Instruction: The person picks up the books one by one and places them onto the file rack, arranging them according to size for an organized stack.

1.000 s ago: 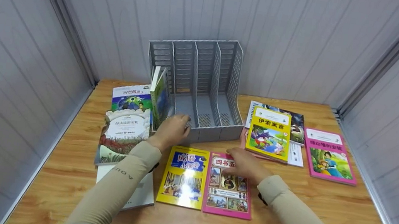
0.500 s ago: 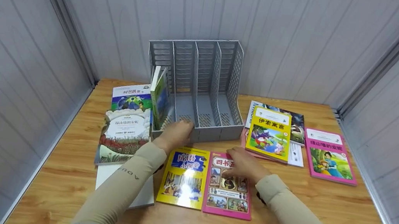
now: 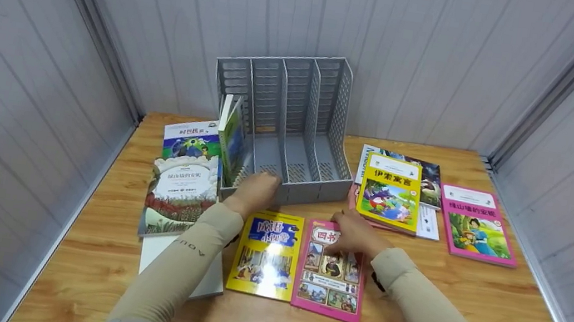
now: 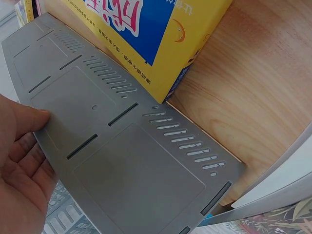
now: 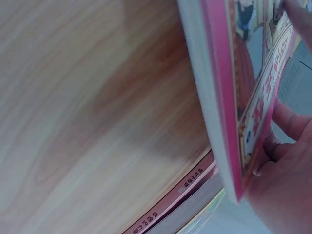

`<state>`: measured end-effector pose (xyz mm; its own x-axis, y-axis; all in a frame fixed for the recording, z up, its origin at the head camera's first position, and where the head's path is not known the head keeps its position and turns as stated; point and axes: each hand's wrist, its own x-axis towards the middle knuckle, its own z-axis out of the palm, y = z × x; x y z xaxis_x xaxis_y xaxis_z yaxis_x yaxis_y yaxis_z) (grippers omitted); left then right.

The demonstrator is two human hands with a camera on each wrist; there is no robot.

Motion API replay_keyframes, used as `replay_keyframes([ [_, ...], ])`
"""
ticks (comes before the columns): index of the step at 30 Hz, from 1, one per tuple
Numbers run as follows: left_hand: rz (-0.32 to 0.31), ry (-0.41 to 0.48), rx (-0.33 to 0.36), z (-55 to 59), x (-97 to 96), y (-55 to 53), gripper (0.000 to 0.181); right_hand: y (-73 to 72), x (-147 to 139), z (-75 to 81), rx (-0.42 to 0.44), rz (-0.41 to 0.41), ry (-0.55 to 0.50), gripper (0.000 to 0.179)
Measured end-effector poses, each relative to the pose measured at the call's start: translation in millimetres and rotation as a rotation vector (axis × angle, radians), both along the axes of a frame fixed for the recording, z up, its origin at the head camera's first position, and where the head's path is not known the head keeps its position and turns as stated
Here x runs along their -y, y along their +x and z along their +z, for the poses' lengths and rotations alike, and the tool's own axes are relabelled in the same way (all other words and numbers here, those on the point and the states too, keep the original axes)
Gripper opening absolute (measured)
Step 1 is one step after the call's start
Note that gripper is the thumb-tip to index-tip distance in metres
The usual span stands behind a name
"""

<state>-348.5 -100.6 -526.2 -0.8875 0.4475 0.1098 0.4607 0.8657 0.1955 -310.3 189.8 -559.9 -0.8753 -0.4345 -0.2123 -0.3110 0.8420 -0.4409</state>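
Observation:
A gray four-slot magazine rack (image 3: 302, 191) stands at the back middle. My left hand (image 3: 255, 193) holds its front wall; in the left wrist view the thumb lies on the outer face of the rack (image 4: 92, 109) and the fingers curl over the edge. Two thin books (image 3: 228, 141) stand upright in the leftmost slot. My right hand (image 3: 361, 234) grips the pink comic-style book (image 3: 327, 296) along its right side near the top. In the right wrist view that pink book (image 5: 226, 97) is tilted, fingers behind it. Beside it lies a yellow book (image 3: 263, 270) with a blue title block.
At the left, several books overlap, among them a flowery-covered book (image 3: 181, 196) and a white book (image 3: 208, 279). To the right are a yellow fable book (image 3: 389, 198) atop a small stack and another pink book (image 3: 479, 233). Paneled walls (image 3: 431, 52) enclose the wooden table (image 3: 467, 315).
My left hand has come forward and right onto the rack's front wall. The pink book under my right hand has tilted, its top shifting right and its lower right corner nearer.

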Motion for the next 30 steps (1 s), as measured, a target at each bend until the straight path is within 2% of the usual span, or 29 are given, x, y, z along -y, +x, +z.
replay_keyframes([
  [7, -0.027, -0.015, -0.049, -1.8, 1.1, 0.0, 0.013, -2.6, -8, 7.5, 0.043, 0.005, -0.179, 0.054],
  [10, -0.028, -0.012, -0.061, -2.3, 0.9, 0.1, 0.013, -2.9, -10, 15.2, 0.067, 0.009, -0.251, 0.046],
  [17, -0.022, -0.014, -0.056, -3.0, 0.3, 0.5, 0.014, -3.8, -14, 36.1, 0.029, 0.032, -0.286, 0.019],
  [21, -0.031, -0.001, -0.049, -2.5, 1.0, 0.6, 0.014, -4.9, -19, 48.9, -0.009, 0.043, -0.334, 0.020],
  [25, -0.031, 0.019, -0.016, -0.7, 1.4, -0.3, 0.015, -6.5, -27, 60.9, -0.031, 0.008, -0.377, 0.021],
  [30, -0.014, 0.107, 0.040, 5.7, -0.2, 0.0, 0.014, -8.8, -35, 75.4, -0.033, -0.052, -0.423, 0.022],
])
